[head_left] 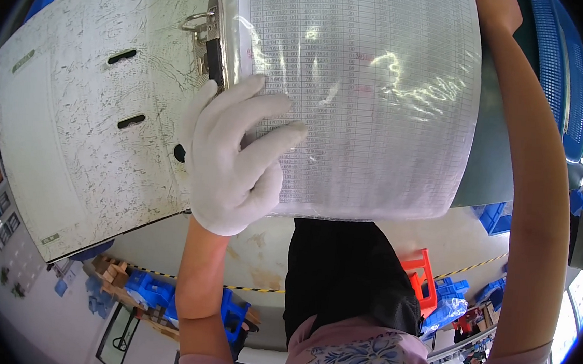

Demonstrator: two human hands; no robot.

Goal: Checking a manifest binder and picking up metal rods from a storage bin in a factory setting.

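Observation:
A lever-arch binder [91, 118] lies open in front of me, its worn, whitish cover spread to the left. The metal ring clasp [213, 46] stands along the spine. On the right side lies a clear plastic sleeve [376, 154] with a densely printed table sheet inside, glossy with reflections. My left hand [232, 157], in a white glove, rests on the sleeve's left edge just below the clasp, fingers apart and slightly bent. Bare, my right hand [500, 13] is by the sleeve's far right corner; the upper picture edge cuts off its fingers.
A dark green surface [487, 177] shows right of the sleeve. Blue perforated baskets [560, 73] stand at the far right. Below, on the floor, are a red plastic item [422, 281], blue bins [153, 287] and yellow-black striped tape [255, 289].

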